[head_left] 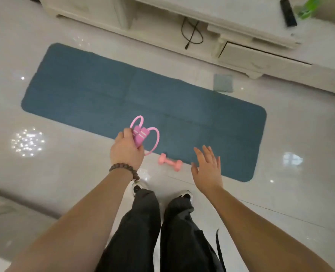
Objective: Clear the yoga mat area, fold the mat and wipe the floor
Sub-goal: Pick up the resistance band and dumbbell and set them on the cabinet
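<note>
Left hand (126, 152) grips the pink skipping rope (141, 135); right hand (208, 169) hangs spread and empty, the small pink dumbbell (170, 162) just left of it; the blue foam mat (143, 107) beyond lies unfolded, floor unwiped

L hand (126, 149) grips pink rope (141, 135), R hand (208, 166) open, mat (107, 89) flat

The blue yoga mat (143, 99) lies flat and unfolded on the floor. A pink dumbbell (170, 162) lies at its near edge. A pink skipping rope (141, 135) is lifted above the mat. A folded grey cloth (223, 83) touches the far edge.
</note>
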{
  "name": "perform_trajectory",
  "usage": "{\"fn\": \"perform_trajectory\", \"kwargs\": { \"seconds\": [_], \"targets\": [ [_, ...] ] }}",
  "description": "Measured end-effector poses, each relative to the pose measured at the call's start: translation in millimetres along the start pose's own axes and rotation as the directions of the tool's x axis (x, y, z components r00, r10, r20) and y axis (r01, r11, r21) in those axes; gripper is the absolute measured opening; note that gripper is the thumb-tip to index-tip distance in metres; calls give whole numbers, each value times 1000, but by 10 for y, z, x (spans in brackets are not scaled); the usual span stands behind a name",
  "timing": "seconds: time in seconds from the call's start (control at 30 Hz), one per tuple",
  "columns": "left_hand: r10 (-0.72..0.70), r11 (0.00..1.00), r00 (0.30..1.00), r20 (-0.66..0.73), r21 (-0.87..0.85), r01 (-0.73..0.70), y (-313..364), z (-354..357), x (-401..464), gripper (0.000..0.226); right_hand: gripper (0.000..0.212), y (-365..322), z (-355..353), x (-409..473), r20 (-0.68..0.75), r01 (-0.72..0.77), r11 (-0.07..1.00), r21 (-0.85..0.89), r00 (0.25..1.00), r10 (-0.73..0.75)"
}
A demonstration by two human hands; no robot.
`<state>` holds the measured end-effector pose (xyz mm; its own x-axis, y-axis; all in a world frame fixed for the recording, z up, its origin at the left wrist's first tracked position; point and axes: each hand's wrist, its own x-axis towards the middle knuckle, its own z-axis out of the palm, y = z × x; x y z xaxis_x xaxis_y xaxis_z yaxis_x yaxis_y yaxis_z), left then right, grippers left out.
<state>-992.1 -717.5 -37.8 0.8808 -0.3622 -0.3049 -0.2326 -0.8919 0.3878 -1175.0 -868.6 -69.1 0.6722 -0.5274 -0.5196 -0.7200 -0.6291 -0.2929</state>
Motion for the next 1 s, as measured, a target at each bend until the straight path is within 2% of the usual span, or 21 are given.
{"fn": "perform_trajectory", "kwargs": {
  "seconds": [0.13, 0.27, 0.5, 0.63, 0.77, 0.9, 1.0],
  "targets": [
    [-96, 995, 995, 2, -28, 96, -214, 463, 31, 31, 54, 210, 395, 323, 72, 78, 993, -85, 995, -72],
    [-167, 985, 986, 16, -51, 167, -587, 1143, 261, 32, 54, 438, 1025, 819, 98, 122, 988, -90, 989, -113],
    [-208, 978, 978, 22, -29, 209, -1537, 2867, 750, 34, 59, 996, 2889, 2050, 118, 122, 992, -32, 986, -117],
    [-199, 979, 978, 69, 53, 195, -2072, 3703, 874, 35, 66, 1269, 3926, 2659, 193, 260, 957, -132, 953, -232],
    [-228, 973, 966, 120, 63, 222, -2397, 4238, 901, 31, 71, 1418, 4549, 3010, 261, 280, 944, -174, 938, -230],
    [-243, 970, 958, 152, 47, 239, -2504, 4502, 894, 30, 45, 1431, 4828, 3202, 226, 330, 873, -359, 938, -261],
    [-226, 974, 960, 165, 30, 225, -2478, 4566, 916, 28, 31, 1367, 4833, 3268, 237, 317, 872, -374, 941, -241]
  ]
}}
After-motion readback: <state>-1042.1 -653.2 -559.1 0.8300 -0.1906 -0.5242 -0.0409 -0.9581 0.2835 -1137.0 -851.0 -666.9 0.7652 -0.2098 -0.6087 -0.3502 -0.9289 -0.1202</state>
